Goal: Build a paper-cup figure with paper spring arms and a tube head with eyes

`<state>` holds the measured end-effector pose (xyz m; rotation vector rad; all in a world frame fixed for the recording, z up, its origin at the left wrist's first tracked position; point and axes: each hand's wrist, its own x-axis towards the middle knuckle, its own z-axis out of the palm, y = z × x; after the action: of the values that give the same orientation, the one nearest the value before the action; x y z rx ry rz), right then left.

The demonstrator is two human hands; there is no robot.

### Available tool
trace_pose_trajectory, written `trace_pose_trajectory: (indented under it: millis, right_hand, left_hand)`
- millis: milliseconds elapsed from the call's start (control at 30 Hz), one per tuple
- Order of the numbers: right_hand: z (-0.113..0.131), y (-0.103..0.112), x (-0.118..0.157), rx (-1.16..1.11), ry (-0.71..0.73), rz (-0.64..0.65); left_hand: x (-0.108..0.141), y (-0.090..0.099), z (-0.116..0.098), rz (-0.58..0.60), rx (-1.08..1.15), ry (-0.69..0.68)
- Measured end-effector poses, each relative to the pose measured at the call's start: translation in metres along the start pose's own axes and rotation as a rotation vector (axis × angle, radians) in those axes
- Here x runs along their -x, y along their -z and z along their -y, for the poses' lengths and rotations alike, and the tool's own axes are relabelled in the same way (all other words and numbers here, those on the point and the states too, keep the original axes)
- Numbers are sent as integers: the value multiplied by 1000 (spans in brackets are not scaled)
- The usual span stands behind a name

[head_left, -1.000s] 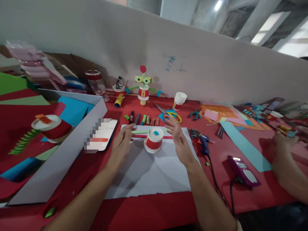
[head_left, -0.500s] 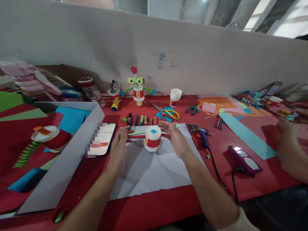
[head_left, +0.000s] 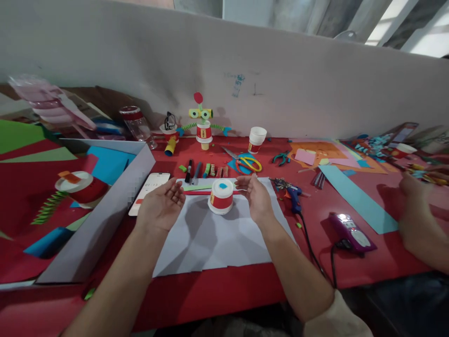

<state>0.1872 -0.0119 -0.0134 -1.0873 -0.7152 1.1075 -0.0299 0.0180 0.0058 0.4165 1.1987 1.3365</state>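
Observation:
An upside-down red and white paper cup [head_left: 221, 197] with a blue dot on top stands on white paper [head_left: 217, 243]. To its left is my left hand [head_left: 159, 203], palm turned up and fingers loosely curled, holding nothing. My right hand [head_left: 255, 196] is to the cup's right, fingers apart, not touching it. Behind the cup lie a red strip [head_left: 198, 192] and a green strip. A phone [head_left: 149, 189] lies beside my left hand, partly covered by it.
A cup figure [head_left: 204, 132] stands by the wall, near stacked cups [head_left: 257, 139]. Scissors [head_left: 247, 164], pliers [head_left: 281, 158], a glue gun [head_left: 295, 199] with its cord and a purple power strip [head_left: 352, 232] lie rightward. A box [head_left: 101, 224] stands left; another person's hand [head_left: 414, 201] is far right.
My left hand has moved left, away from the cup and over part of the phone, and its palm has turned upward. My right hand stays beside the cup. The view has shifted slightly.

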Motion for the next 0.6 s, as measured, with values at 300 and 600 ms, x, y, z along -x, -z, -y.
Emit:
trace_pose_trajectory:
  millis: [300, 600]
  right_hand:
    - [-7, -3, 2, 17, 17, 11]
    - [-6, -7, 9, 50, 9, 48]
  left_hand:
    - [13, -15, 51, 391, -609, -614]
    - [4, -14, 67, 580, -720, -601]
